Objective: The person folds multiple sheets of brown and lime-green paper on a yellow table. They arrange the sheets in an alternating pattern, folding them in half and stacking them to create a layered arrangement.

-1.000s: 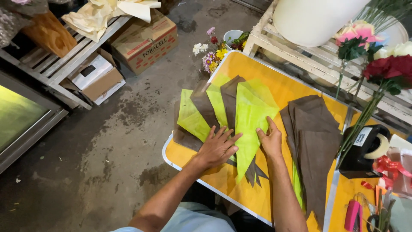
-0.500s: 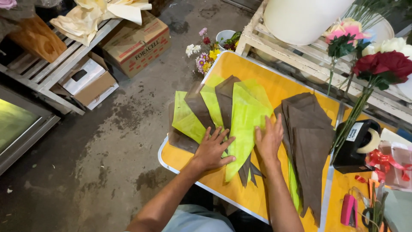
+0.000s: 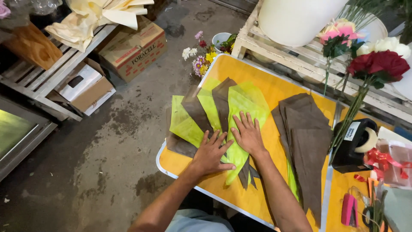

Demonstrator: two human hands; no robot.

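Both hands, left [image 3: 211, 151] and right [image 3: 247, 134], press flat, unclenched, on fanned wrapping sheets [image 3: 240, 109] beside a brown stack [image 3: 305, 137].

Right hand [image 3: 248, 134]: now lying flat with fingers spread on the lime-green sheet [image 3: 246, 112], having slid closer to the left hand than it was a second ago.
Left hand [image 3: 211, 152]: pressing the fanned sheets as before, now almost touching the right.
Fanned sheets [image 3: 201, 114]: looking more gathered, green and brown tips closing together toward the surface's [image 3: 279, 88] far edge.
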